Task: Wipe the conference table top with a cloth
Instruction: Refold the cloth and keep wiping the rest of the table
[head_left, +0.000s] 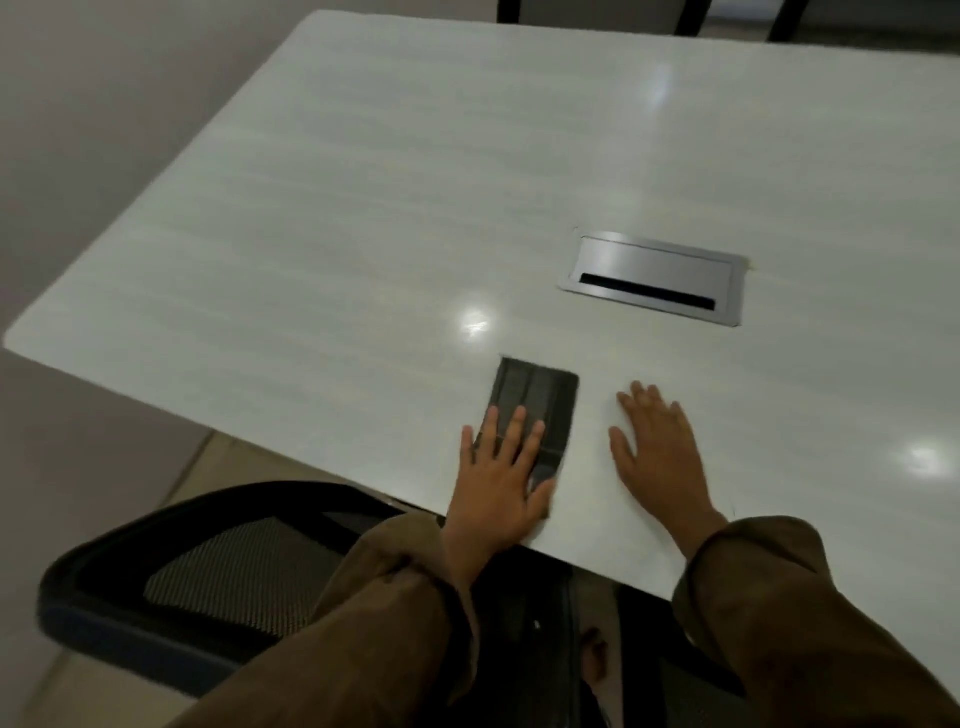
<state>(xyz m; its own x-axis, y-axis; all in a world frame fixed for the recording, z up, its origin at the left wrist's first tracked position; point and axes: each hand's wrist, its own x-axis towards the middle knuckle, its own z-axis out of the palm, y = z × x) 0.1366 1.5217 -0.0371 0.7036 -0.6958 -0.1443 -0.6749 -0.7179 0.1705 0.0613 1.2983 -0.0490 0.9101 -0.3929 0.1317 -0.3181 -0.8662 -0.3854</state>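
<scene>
Two hands lie flat on the tabletop (363, 208) near its front edge; left hand (498, 478) presses spread fingers onto the folded dark cloth (540, 395), pinning it for a stroke; right hand (660, 452), empty and unclenched, lies just beside, probably as a brace; the cable hatch (654, 280) sits beyond

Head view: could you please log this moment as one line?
left hand: flat on dark folded cloth | right hand: flat on white glossy table top | wiping: near edge
</scene>
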